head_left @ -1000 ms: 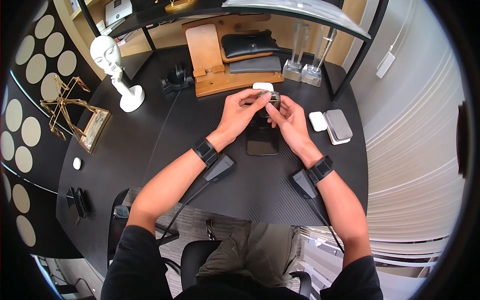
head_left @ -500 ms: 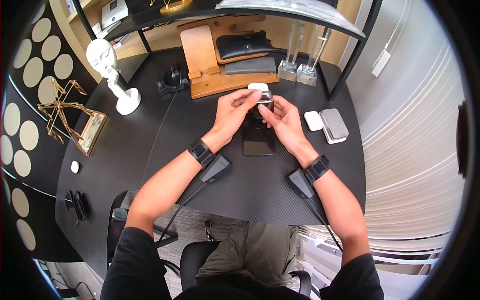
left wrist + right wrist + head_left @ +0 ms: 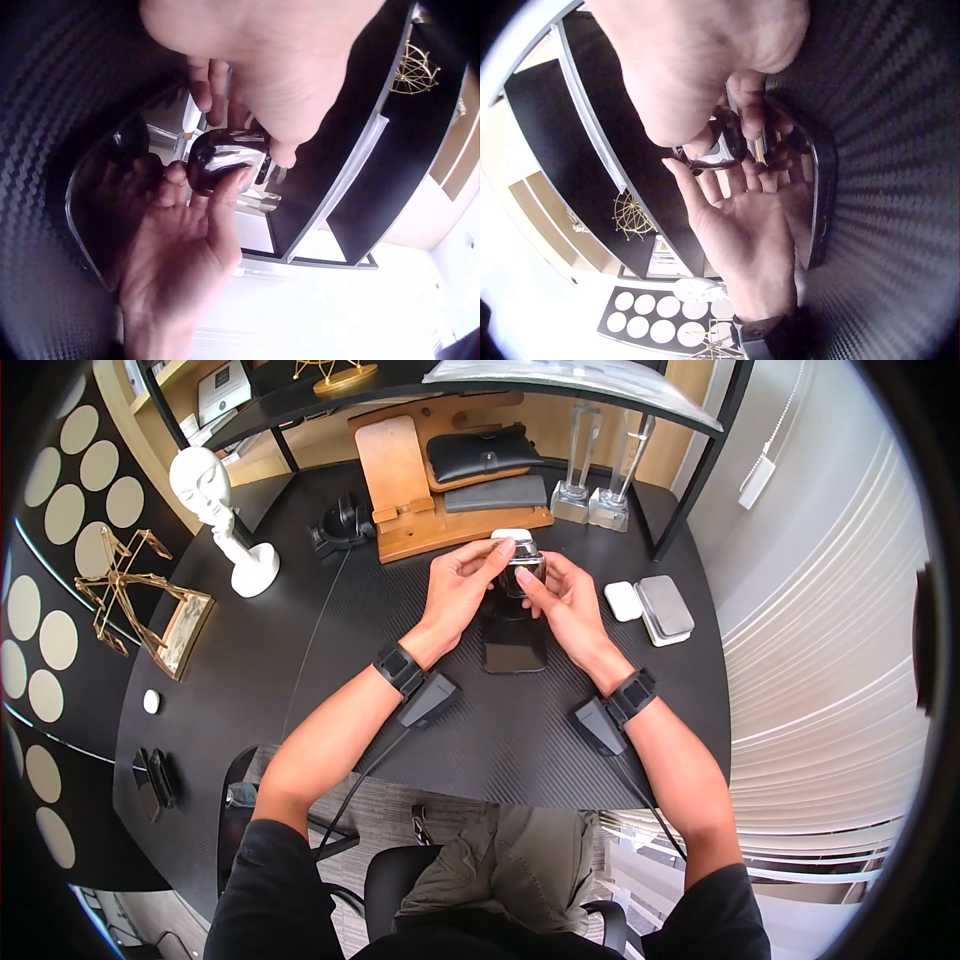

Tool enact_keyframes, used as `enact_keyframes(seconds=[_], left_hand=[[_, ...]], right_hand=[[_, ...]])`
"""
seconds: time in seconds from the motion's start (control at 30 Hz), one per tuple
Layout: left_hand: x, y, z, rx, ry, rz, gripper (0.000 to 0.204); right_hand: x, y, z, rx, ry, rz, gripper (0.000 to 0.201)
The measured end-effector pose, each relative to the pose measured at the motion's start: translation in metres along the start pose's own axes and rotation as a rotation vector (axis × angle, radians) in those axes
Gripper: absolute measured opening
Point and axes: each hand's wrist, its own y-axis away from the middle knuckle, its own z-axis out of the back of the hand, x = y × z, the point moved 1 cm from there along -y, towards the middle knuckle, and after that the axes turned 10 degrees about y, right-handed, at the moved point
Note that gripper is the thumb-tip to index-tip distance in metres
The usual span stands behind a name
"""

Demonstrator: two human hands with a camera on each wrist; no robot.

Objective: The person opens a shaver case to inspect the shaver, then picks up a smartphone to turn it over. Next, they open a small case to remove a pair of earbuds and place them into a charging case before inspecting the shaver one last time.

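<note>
Both hands hold a small glossy dark rounded case [image 3: 527, 566] with a silvery band, raised over the desk. My left hand [image 3: 458, 595] grips its upper left, thumb near the top. My right hand [image 3: 572, 612] pinches its lower right side, with the thumb on its front. In the left wrist view the case [image 3: 225, 159] sits between both hands' fingertips and shows a bright reflection. The right wrist view shows the case [image 3: 721, 146] partly hidden behind the right hand's fingers. A black smartphone [image 3: 514, 648] lies flat on the desk just below the hands.
A white earbud case [image 3: 622, 601] and a grey-and-white box [image 3: 665, 609] lie to the right. Behind stand a wooden stand [image 3: 460, 536] holding a black pouch [image 3: 482, 453] and clear trophies [image 3: 608, 510]. At left are a white face sculpture [image 3: 255, 570] and a gold ornament [image 3: 125, 582].
The head view has shifted slightly, so desk objects sit a little further left. The case has turned in the fingers; its silvery band and top show more clearly. Both hands keep hold of it.
</note>
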Motion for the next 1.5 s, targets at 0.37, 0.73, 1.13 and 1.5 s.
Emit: enact_keyframes(seconds=[0.37,0.73,1.13,1.5], left_hand=[[0.005,0.001,-0.001,0.108,-0.036,-0.004,0.038],[0.005,-0.001,-0.003,0.107,-0.02,-0.005,0.036],[0.005,0.0,-0.007,0.091,-0.032,-0.024,0.035],[0.011,-0.001,-0.004,0.146,-0.018,-0.05,0.038]], right_hand=[[-0.001,-0.001,0.0,-0.017,-0.065,0.035,0.03],[0.003,0.0,0.002,-0.04,-0.197,-0.005,0.037],[-0.001,-0.003,0.005,-0.13,-0.168,-0.006,0.031],[-0.001,-0.002,0.003,-0.141,-0.133,0.008,0.031]])
